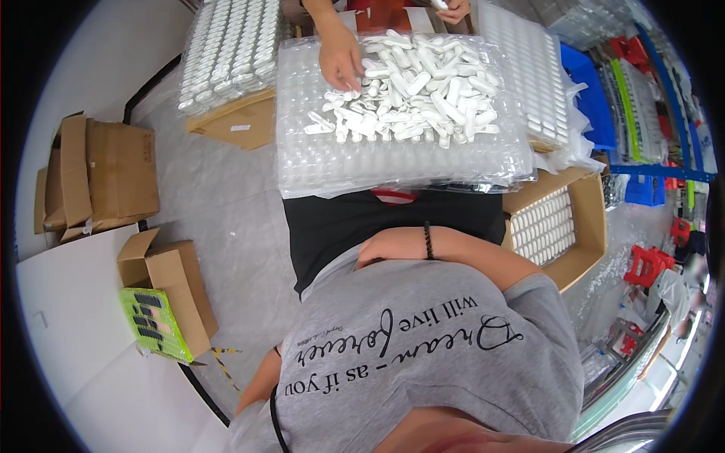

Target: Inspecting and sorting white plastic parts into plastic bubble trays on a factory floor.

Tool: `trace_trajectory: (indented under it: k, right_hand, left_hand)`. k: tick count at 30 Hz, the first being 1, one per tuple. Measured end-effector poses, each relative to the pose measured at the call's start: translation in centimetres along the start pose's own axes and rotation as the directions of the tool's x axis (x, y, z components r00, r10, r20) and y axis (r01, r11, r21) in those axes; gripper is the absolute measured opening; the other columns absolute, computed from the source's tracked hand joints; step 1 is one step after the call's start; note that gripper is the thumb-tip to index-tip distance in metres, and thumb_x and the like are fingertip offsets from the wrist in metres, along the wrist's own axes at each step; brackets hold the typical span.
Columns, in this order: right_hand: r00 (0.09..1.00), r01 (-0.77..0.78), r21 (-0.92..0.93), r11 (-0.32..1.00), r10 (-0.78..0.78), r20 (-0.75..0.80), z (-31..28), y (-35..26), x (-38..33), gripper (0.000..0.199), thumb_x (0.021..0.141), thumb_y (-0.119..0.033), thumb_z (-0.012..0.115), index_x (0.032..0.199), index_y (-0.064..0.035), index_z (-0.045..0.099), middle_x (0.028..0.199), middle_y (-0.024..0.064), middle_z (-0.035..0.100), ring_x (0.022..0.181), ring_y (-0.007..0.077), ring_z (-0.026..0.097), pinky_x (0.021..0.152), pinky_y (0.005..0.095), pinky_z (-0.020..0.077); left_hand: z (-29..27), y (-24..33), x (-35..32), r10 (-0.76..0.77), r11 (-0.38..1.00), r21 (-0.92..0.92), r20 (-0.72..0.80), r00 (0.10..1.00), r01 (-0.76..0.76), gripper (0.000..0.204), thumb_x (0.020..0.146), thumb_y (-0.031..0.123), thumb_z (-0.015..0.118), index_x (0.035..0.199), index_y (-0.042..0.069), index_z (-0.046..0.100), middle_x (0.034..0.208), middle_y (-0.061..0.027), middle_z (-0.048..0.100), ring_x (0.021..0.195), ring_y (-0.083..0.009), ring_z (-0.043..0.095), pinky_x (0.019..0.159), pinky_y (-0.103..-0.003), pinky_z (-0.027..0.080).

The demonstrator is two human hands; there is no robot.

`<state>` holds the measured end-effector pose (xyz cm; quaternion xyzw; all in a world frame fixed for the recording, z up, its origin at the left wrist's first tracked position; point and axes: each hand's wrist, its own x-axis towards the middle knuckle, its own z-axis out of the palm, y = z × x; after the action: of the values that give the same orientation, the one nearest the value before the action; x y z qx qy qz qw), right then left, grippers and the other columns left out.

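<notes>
My right hand (pixel 372 248) rests against the front of my grey shirt at the waist, its forearm coming in from the right with a dark beaded bracelet (pixel 428 241). Its fingers are tucked down and mostly hidden. Along my left side only part of my left arm shows; that hand is out of sight. Just beyond my lap lies a stack of clear plastic trays (pixel 393 162), bearing a heap of small, long white plastic pieces (pixel 415 79). Across from me, a co-worker's hand (pixel 340 60) touches pieces at the heap's left edge, and their other hand (pixel 453 10) holds a white piece.
Filled trays of white pieces (pixel 234 49) stand on a carton at the far left, more (pixel 525 75) at the right. A carton (pixel 593 249) with white pieces sits right of me. Open cartons (pixel 121 170) are on the left floor, blue bins (pixel 585 90) and red stools (pixel 648 264) on the right.
</notes>
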<state>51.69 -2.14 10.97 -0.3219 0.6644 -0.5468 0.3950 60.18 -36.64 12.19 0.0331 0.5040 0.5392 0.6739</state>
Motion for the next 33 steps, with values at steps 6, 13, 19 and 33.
trace_trajectory:
  k: [6,13,19,33]
  right_hand:
    - [0.980,-0.109,-0.085,0.990,0.122,0.159,0.0,-0.8,1.4,0.027,0.091,-0.017,0.054,0.112,-0.0019,0.062,0.108,0.0138,0.065,0.097,0.0254,0.062,0.083,0.0337,0.0482]
    - [0.978,-0.204,0.118,0.972,0.207,-0.017,1.0,-1.0,-5.5,0.032,0.091,-0.016,0.057,0.119,-0.0010,0.058,0.110,0.0120,0.065,0.100,0.0192,0.061,0.088,0.0322,0.0472]
    - [0.904,-0.103,0.569,0.816,0.315,-0.289,5.4,-0.8,-13.5,0.031,0.092,-0.009,0.056,0.122,0.0005,0.056,0.110,0.0095,0.064,0.102,0.0157,0.058,0.090,0.0309,0.0467]
    - [0.744,-0.228,0.560,0.797,0.513,-0.427,15.6,1.3,-23.3,0.040,0.085,-0.018,0.068,0.118,0.0027,0.059,0.115,0.0099,0.065,0.105,0.0147,0.058,0.090,0.0312,0.0462]
  left_hand:
    - [-3.0,1.3,-2.0,-0.009,0.997,0.081,-0.069,0.998,0.015,0.030,0.085,0.005,0.069,0.114,0.000,0.061,0.111,-0.0025,0.065,0.096,-0.0116,0.059,0.088,-0.029,0.046]
    - [-2.5,5.5,0.0,0.303,0.940,0.201,-0.123,0.945,-0.275,0.029,0.093,0.004,0.057,0.122,0.001,0.053,0.103,0.0004,0.063,0.092,-0.0079,0.058,0.083,-0.025,0.047]
    - [-1.7,11.5,5.5,0.361,0.894,0.339,-0.156,0.919,-0.293,0.026,0.094,0.004,0.054,0.120,0.005,0.052,0.079,0.0036,0.058,0.072,-0.0045,0.052,0.066,-0.022,0.044]
    - [3.0,21.6,20.2,-0.073,0.394,0.805,0.509,0.858,-0.444,0.025,0.093,0.027,0.057,0.115,0.015,0.057,0.076,-0.0062,0.066,0.068,-0.0199,0.062,0.064,-0.035,0.046]
